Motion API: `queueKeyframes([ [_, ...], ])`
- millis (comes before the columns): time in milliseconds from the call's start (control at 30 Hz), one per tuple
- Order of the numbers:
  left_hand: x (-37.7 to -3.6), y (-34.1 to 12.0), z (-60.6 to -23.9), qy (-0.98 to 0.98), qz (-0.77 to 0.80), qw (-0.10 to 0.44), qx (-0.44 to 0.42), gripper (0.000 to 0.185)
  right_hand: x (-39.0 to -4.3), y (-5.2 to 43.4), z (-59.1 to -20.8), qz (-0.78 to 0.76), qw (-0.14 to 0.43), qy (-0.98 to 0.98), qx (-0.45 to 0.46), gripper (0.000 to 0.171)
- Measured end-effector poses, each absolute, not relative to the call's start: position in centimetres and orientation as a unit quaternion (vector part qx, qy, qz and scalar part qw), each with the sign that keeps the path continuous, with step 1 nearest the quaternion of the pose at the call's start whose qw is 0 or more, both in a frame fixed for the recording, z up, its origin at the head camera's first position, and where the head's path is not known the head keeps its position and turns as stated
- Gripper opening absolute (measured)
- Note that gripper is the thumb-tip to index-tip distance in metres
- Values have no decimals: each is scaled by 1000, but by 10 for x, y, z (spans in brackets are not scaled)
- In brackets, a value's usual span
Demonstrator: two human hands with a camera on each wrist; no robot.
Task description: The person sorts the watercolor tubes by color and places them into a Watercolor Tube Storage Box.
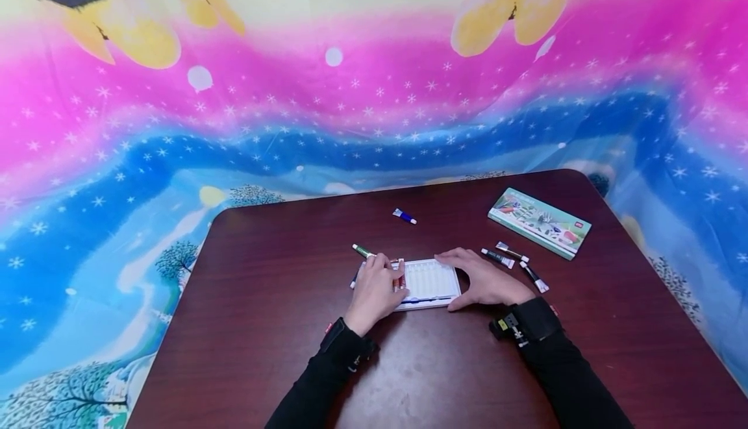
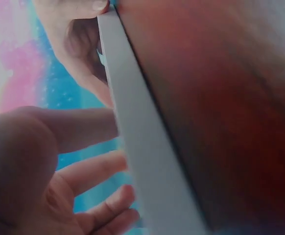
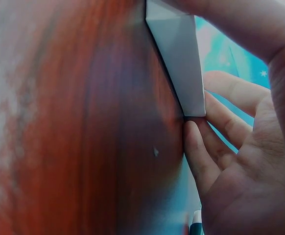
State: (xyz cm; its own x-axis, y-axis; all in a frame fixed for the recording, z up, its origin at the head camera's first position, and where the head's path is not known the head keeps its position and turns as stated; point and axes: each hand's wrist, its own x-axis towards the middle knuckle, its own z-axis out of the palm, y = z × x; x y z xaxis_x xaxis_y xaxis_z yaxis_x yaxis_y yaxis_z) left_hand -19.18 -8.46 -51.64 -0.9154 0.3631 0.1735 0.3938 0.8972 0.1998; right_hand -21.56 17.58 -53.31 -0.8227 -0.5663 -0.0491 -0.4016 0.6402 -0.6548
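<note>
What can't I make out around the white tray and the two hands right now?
- Head view: the left hand covers the white tray's left end; which tubes lie there is hidden.
- Right hand hides the tray's right edge.
- Green box: print too small.
- Wrist views: blurred, only the tray's side wall shows.

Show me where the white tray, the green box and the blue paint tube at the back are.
white tray (image 1: 431,278), head view, on its ribbed middle between the hands.
green box (image 1: 539,222), head view, on its printed lid.
blue paint tube (image 1: 404,216), head view, on the tube's body.
</note>
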Motion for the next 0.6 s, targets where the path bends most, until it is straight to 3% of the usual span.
queueKeyframes([
  [167,-189,-82,-517,-973,-94,77,-196,45,-216,177,-534,-325,128,898,-269,98],
  [367,-187,-82,-515,-975,-122,45,-181,53,-215,177,-532,-327,130,897,-268,97],
  [600,-192,-105,-503,-967,-185,-11,-173,83,-214,177,-531,-327,133,897,-265,97],
])
